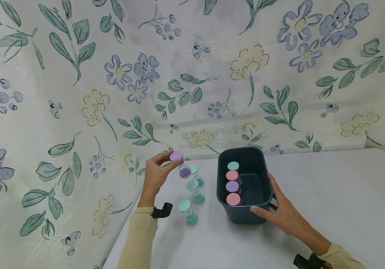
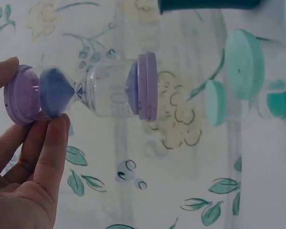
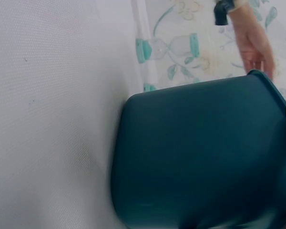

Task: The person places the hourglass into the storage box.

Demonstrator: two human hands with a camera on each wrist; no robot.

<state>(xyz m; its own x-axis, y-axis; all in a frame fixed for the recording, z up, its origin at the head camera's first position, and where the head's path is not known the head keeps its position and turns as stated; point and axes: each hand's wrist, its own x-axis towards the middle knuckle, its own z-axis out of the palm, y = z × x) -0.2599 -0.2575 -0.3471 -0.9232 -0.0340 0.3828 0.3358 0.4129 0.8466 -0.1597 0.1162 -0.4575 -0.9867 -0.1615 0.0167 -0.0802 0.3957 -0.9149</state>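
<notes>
My left hand (image 1: 156, 175) pinches a purple-capped hourglass (image 2: 86, 91) by one cap, above the table. Purple sand shows inside its clear bulbs. Three teal-capped hourglasses (image 1: 191, 218) stand on the table beside that hand, in a rough row. At the right, my right hand (image 1: 286, 213) grips the near right corner of a dark teal bin (image 1: 245, 215), thumb at the near rim and fingers along the right side. Several hourglasses with teal, pink and purple caps (image 1: 232, 186) line the bin's left side; their lower parts are mostly hidden.
A white-covered table (image 1: 333, 186) extends right of the bin. Behind and to the left hangs a floral-patterned cloth (image 1: 185, 82), meeting the table's back and left edges. The bin's right half shows bare floor (image 1: 254, 183).
</notes>
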